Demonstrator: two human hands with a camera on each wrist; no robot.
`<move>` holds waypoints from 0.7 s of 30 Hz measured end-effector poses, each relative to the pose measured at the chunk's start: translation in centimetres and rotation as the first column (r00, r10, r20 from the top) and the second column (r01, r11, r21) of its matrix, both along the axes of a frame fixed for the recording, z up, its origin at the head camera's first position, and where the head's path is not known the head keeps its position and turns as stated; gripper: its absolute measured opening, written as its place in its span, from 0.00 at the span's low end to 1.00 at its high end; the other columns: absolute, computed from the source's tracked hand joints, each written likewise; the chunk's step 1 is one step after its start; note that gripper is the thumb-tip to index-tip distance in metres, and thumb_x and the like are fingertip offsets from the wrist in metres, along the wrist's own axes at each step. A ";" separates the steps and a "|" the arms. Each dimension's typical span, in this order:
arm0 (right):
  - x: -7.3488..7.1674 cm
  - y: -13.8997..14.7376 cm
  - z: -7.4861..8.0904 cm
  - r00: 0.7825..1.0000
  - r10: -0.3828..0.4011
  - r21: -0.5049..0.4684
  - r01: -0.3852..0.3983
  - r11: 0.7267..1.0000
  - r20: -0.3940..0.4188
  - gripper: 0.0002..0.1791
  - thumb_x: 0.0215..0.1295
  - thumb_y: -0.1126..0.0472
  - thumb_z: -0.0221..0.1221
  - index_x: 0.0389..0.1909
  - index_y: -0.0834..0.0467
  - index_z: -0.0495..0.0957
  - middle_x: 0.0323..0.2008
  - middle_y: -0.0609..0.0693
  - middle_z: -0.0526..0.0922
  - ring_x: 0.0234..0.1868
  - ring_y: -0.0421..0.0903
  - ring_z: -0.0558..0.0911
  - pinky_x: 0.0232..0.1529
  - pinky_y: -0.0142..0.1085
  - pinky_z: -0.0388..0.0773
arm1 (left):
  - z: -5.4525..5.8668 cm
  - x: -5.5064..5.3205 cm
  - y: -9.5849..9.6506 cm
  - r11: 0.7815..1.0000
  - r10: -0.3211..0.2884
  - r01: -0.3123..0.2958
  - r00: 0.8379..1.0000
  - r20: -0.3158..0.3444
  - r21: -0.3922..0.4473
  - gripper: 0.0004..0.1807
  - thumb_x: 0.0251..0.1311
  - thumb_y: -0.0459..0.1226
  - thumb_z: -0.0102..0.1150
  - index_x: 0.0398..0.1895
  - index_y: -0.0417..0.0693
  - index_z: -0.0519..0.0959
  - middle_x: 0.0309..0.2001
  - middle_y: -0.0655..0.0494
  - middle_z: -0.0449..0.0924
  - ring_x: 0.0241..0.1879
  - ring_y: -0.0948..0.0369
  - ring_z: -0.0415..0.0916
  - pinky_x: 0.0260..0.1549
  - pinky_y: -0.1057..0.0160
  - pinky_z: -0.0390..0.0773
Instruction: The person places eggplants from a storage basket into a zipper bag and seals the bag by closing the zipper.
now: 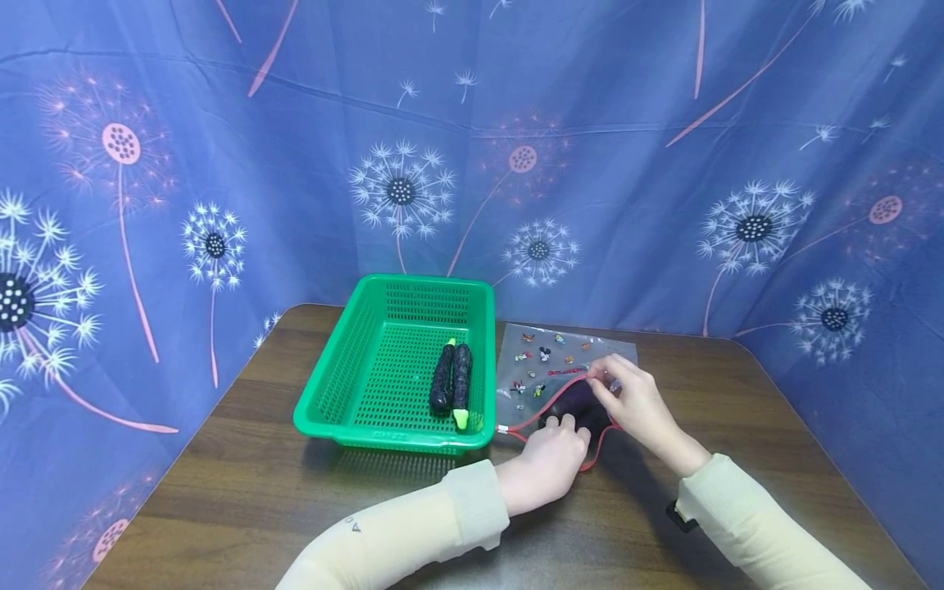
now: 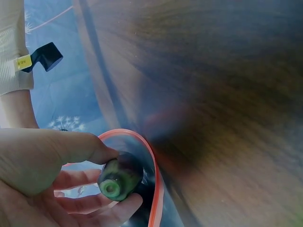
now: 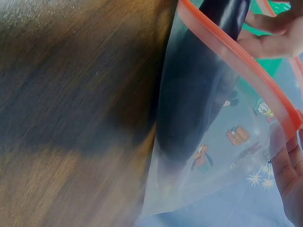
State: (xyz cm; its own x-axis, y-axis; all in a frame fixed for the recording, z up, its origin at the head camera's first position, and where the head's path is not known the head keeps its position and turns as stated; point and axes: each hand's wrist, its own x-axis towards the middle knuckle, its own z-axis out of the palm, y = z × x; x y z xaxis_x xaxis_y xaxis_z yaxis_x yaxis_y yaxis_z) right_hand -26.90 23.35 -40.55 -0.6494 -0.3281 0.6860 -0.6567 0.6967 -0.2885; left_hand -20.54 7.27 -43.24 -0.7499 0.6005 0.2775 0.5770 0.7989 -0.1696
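A clear zip bag (image 1: 527, 340) with red edging and small cartoon prints lies at the back right of the table, its mouth spread open toward me. My left hand (image 1: 549, 463) grips a dark purple eggplant (image 2: 120, 177) by its green stem end, thumb on one side and fingers on the other. Most of the eggplant's length lies inside the bag, seen through the plastic in the right wrist view. With thumb and fingers, my right hand (image 1: 637, 406) pinches the bag's red rim (image 3: 241, 64) on its right side.
Left of the bag stands a green plastic basket (image 1: 394, 434). In it lie two slim dark vegetables (image 1: 461, 377) with pale green ends, side by side against the right wall. A blue curtain (image 1: 627, 205) with dandelion prints hangs behind the wooden table (image 1: 243, 492).
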 end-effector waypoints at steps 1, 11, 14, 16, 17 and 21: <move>0.0 0.0 0.0 1.000 0.000 -0.002 0.000 1.000 0.001 0.11 0.51 0.72 0.65 0.29 0.53 0.76 0.27 0.40 0.76 0.26 0.34 0.73 0.27 0.19 0.67 | 0.0 -0.1 0.1 1.000 0.001 -0.001 1.000 0.004 -0.001 0.09 0.51 0.42 0.64 0.35 0.53 0.76 0.34 0.56 0.74 0.30 0.60 0.72 0.22 0.67 0.74; 0.0 0.0 -0.1 1.000 0.012 -0.022 -0.012 1.000 0.001 0.11 0.50 0.72 0.64 0.28 0.53 0.76 0.26 0.41 0.76 0.27 0.34 0.73 0.27 0.21 0.69 | 0.2 -0.8 1.0 1.000 0.028 -0.028 0.995 0.093 -0.001 0.11 0.52 0.42 0.65 0.38 0.54 0.76 0.37 0.56 0.74 0.33 0.61 0.73 0.21 0.66 0.76; 0.0 0.0 -0.1 1.000 0.012 -0.023 -0.012 1.000 0.000 0.11 0.50 0.72 0.64 0.28 0.54 0.76 0.26 0.40 0.76 0.27 0.34 0.73 0.26 0.25 0.71 | 0.3 -0.9 1.2 0.999 0.043 -0.042 0.995 0.094 -0.014 0.11 0.52 0.43 0.64 0.38 0.54 0.76 0.37 0.56 0.74 0.33 0.61 0.72 0.21 0.66 0.76; 0.0 0.0 -0.2 1.000 0.011 -0.026 -0.011 1.000 0.004 0.11 0.50 0.72 0.64 0.28 0.54 0.76 0.26 0.40 0.75 0.27 0.34 0.73 0.25 0.27 0.72 | 0.3 -0.9 1.4 0.998 0.053 -0.052 0.995 0.089 -0.018 0.11 0.52 0.43 0.64 0.38 0.55 0.76 0.37 0.57 0.74 0.32 0.62 0.72 0.21 0.66 0.76; 0.0 0.1 -0.2 1.000 0.011 -0.028 -0.011 1.000 0.006 0.11 0.51 0.72 0.64 0.28 0.54 0.76 0.26 0.40 0.75 0.27 0.34 0.73 0.25 0.28 0.72 | 0.3 -0.9 1.5 0.998 0.058 -0.056 0.995 0.086 -0.021 0.11 0.53 0.43 0.63 0.38 0.55 0.76 0.37 0.57 0.74 0.32 0.62 0.72 0.21 0.66 0.76; -0.1 0.1 -0.3 1.000 0.014 -0.034 -0.013 0.999 0.016 0.09 0.53 0.70 0.63 0.29 0.54 0.76 0.26 0.41 0.76 0.27 0.34 0.73 0.25 0.32 0.74 | 0.1 -1.1 1.8 0.997 0.071 -0.069 0.992 0.101 -0.020 0.11 0.53 0.44 0.63 0.39 0.56 0.77 0.38 0.57 0.73 0.33 0.62 0.72 0.22 0.66 0.76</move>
